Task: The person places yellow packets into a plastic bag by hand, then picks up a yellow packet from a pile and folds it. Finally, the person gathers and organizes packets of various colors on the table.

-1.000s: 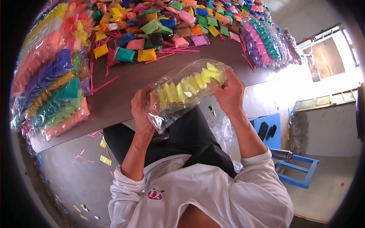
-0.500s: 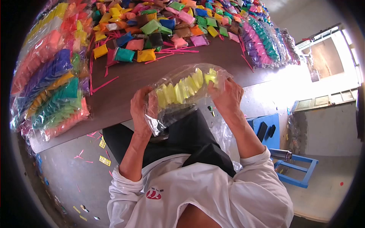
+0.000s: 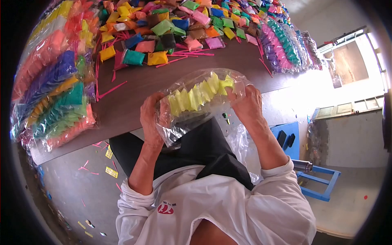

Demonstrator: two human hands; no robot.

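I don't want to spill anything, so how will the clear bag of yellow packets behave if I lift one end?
The clear bag will probably flop, since its thin plastic looks wrinkled. The yellow packets may slide or bunch up, as there's slack around their row. The bag's glossy sheen suggests it could feel slippery.

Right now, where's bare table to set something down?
Widest-looking: the table between the left-end bagged stacks and the left hand, nearer than the slanting pink strip. Narrower: beyond the clear bag of yellow packets, left of the right-end bagged stacks. Crowded: the far side, with loose packets, and both ends, with bagged stacks.
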